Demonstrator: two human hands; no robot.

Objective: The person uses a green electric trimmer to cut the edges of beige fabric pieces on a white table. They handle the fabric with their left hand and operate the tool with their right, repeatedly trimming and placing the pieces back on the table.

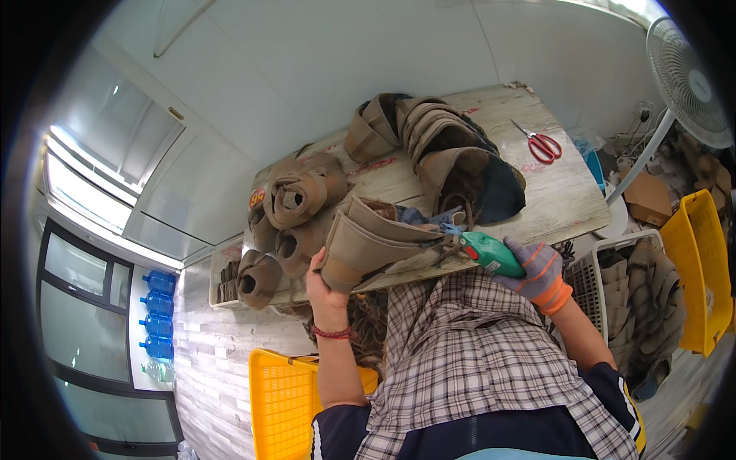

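My bare left hand grips a tan-brown shoe upper from its left side, over the table's front edge. Several layers show in this piece, and blue cloth shows at its opening. In my right hand, which wears a grey and orange glove, is a green handheld power tool with a red button. Its tip meets the right end of the upper, where blue scraps hang; the exact contact is too small to make out. A row of nested uppers curves behind, and rolled uppers lie to the left.
Red-handled scissors rest on the worn table. A yellow crate stands below left. To the right are a white basket beside more brown pieces, another yellow crate and a white fan. Blue water bottles line the left wall.
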